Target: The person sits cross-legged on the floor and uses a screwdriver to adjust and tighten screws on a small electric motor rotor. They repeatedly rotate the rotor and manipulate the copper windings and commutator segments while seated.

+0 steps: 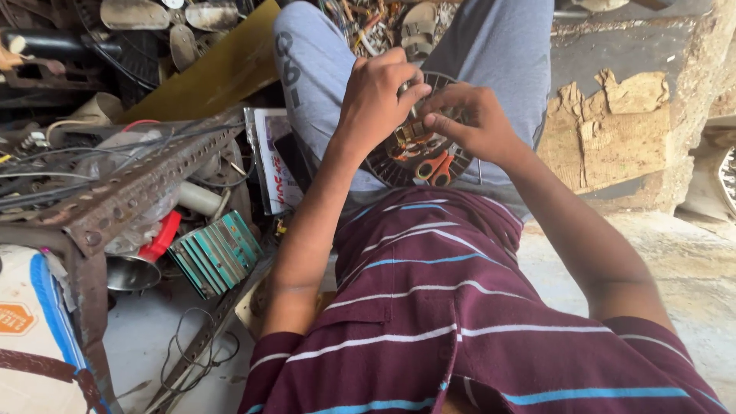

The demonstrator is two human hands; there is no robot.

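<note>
1. Between the two hands, resting on the person's lap, sits a round dark motor part – a slotted disc with copper-coloured windings showing in its middle and a pair of orange-handled pliers lying on its near side.
2. Left hand: fingers curled down over the far edge of the disc, closed on its rim or on some small piece there; which of the two cannot be told, as the fingertips cover the contact.
3. Right hand: fingers pinched narrow just beside the left fingertips, pressing on the top of the disc. Whether anything small is held between them is hidden.
4. Step in hand, by judgement: fine work on the windings or a fitting at the far rim, one hand steadying, the other picking.
5. Next move, by judgement, calls for a firm hold on the rim and a small, precise pull or twist at the pinch – the pliers lie just below the grip.
6. Condition of the part: dark, worn, ribbed around the edge, tilted slightly towards the person.
7. Well left of the grip: a rusty perforated angle bar, loose wires, a teal finned block and a red cap
</note>
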